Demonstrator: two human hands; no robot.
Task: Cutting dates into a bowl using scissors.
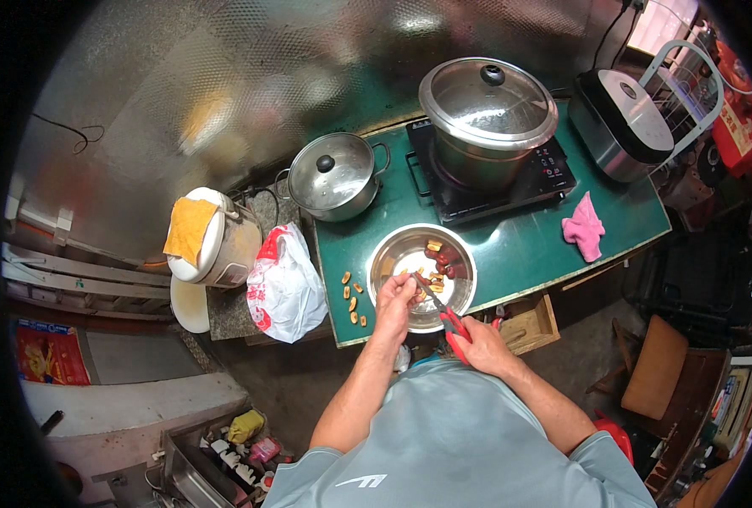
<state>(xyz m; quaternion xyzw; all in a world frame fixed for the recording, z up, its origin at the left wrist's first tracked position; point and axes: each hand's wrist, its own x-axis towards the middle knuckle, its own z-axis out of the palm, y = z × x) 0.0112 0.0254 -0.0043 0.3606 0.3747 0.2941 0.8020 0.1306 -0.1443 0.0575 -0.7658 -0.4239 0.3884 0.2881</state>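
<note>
In my right hand is a pair of red-handled scissors, its dark blades reaching over a round steel bowl. My left hand is closed in a pinch at the blade tips, over the bowl's near-left side. Between its fingertips is what looks like a red date, mostly hidden. Inside the bowl lie whole dark red dates and tan cut date pieces. Several more cut pieces lie on the green table left of the bowl.
Behind the bowl, a large lidded pot stands on a black induction cooker. A smaller lidded pot is at the back left. A white plastic bag and rice cooker stand left; a pink cloth lies right. Below, a wooden drawer juts out.
</note>
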